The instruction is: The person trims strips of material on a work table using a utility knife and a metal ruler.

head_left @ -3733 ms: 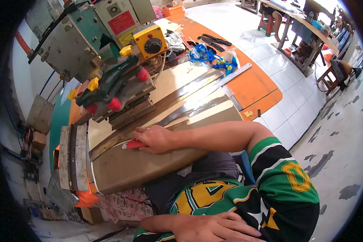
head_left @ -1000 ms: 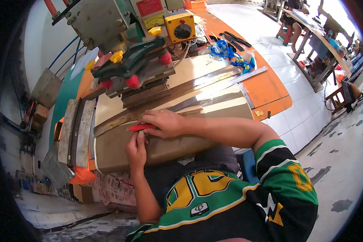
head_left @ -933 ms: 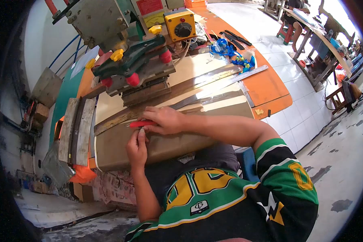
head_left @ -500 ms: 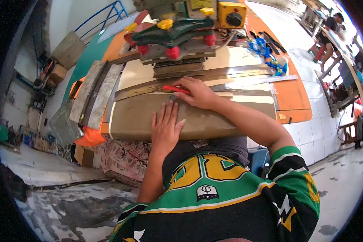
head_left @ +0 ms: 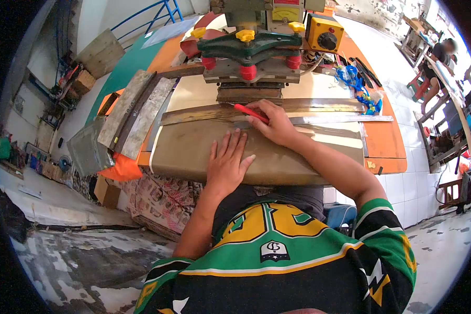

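My right hand (head_left: 275,121) is closed around a slim red pen-shaped tool (head_left: 252,113). Its thin tip points left and away from me, close to the wooden block under the press; whether it touches anything I cannot tell. My left hand (head_left: 228,161) lies flat, fingers spread, on an olive-brown sheet (head_left: 186,149) at the table's near side. Along the sheet's far edge runs a long brown strip (head_left: 193,114), partly hidden by my right hand. A metal ruler (head_left: 345,119) extends to the right from beneath that hand.
A green press (head_left: 246,47) with yellow knobs and red feet stands just beyond my hands. Beside it is a yellow control box (head_left: 324,33). Metal bars (head_left: 136,112) lie left, crumpled blue plastic (head_left: 350,78) right. A person (head_left: 438,57) sits far right.
The view has shifted, so the table appears further right. The red tool has lifted slightly from the strip, and its tip now angles toward the press. My left hand stays flat on the sheet.
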